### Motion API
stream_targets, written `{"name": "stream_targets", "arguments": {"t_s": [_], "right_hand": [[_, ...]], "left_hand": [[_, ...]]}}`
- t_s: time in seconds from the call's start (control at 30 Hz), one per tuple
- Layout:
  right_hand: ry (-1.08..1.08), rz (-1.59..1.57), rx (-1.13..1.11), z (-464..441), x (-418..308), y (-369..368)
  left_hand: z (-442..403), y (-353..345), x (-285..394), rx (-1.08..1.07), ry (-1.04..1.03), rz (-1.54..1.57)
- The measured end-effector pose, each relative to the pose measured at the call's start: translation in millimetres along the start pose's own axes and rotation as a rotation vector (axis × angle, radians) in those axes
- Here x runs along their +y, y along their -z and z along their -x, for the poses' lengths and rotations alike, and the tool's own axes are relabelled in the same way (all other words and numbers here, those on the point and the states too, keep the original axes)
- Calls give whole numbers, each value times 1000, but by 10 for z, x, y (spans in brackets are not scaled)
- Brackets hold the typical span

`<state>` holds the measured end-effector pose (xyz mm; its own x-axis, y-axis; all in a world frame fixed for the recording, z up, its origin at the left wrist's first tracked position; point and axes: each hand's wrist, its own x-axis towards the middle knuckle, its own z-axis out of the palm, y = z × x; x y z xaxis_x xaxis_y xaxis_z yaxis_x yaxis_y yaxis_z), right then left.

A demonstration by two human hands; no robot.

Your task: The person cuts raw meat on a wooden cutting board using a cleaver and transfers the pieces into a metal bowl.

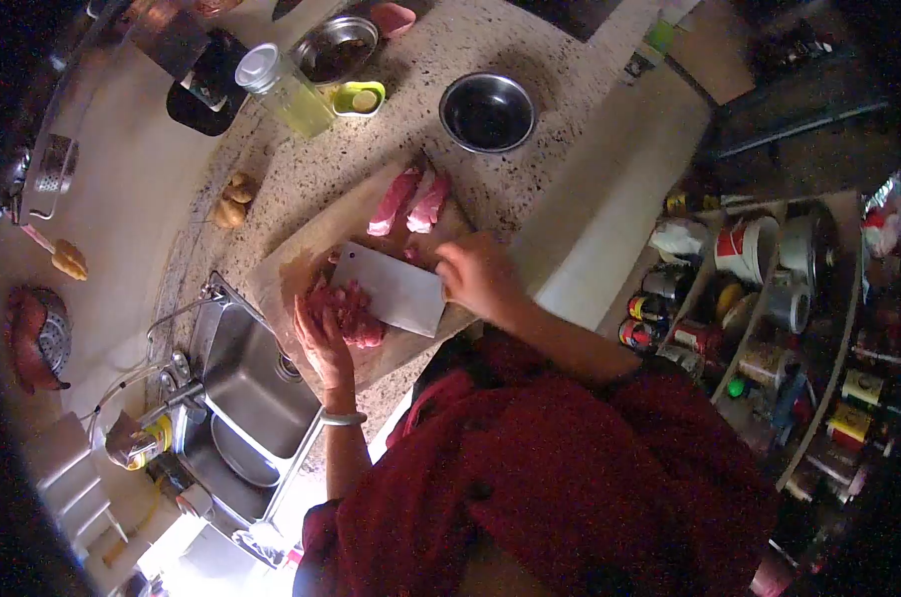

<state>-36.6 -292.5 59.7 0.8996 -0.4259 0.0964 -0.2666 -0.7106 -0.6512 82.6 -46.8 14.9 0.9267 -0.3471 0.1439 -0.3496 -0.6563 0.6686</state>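
A wooden cutting board [296, 261] lies on the speckled counter. My right hand [478, 279] is closed round the handle end of a wide cleaver [391, 291], whose blade lies flat beside and partly over a heap of cut red meat [346, 310]. On the left side of that heap rests my left hand [321, 341], fingers extended against the meat. Two larger meat pieces [395, 202] [429, 203] lie near the board's far corner, with a small scrap between them and the blade.
Beyond the board stand a metal bowl [488, 112], a lidded glass jar [289, 95], a green dish [359, 99] and another metal bowl [337, 50]. Ginger [233, 201] lies near the wall. A double sink [261, 383] is at left, crowded shelves [769, 279] at right.
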Motion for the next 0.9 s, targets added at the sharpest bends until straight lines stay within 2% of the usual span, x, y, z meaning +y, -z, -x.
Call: {"name": "stream_targets", "arguments": {"t_s": [0.03, 0.07, 0.1, 0.13, 0.17, 0.27, 0.3, 0.37, 0.4, 0.47, 0.5, 0.57, 0.6, 0.67, 0.73, 0.9], "right_hand": [[-154, -293, 56, -124, 113, 167], [-347, -110, 59, -283, 397, 206], [-506, -342, -139, -478, 834, 303], [-765, -797, -59, -615, 1132, 322], [-949, -970, -4, -795, 1206, 418], [-1102, -1267, -90, -1257, 1678, 337], [-1099, -1266, -114, -1331, 1822, 219], [-990, -1271, -2, -1426, 2041, -24], [-984, -1264, -21, -1448, 1968, -21], [-823, -948, 140, -1430, 1646, 160], [-799, -776, 98, -1446, 1384, 349], [-696, -688, 115, -1407, 920, 531], [-601, -622, 152, -1401, 732, 578], [-483, -580, 126, -1384, 377, 651], [-424, -554, 88, -1356, 29, 654], [-217, -536, -17, -1246, -775, 400]], "left_hand": [[6, -9, -14, 26, 3, -33], [0, 13, 74, 37, 9, -39], [0, 52, 219, 45, 80, 43], [-1, 70, 309, 53, 151, 127], [5, 64, 292, 63, 156, 123], [72, 1, 176, 71, 245, 213], [105, -4, 151, 73, 220, 106], [203, -35, 84, 93, 118, -78], [211, -13, 248, 74, 129, -51], [201, 5, 451, 40, 76, -134], [194, 4, 534, 59, 97, -126], [207, 18, 622, 60, -51, -215], [223, 3, 596, 84, -28, -209], [266, -22, 501, 34, -61, -322], [278, -61, 449, 104, -84, -318], [360, -82, 338, 106, 29, -237]]}}
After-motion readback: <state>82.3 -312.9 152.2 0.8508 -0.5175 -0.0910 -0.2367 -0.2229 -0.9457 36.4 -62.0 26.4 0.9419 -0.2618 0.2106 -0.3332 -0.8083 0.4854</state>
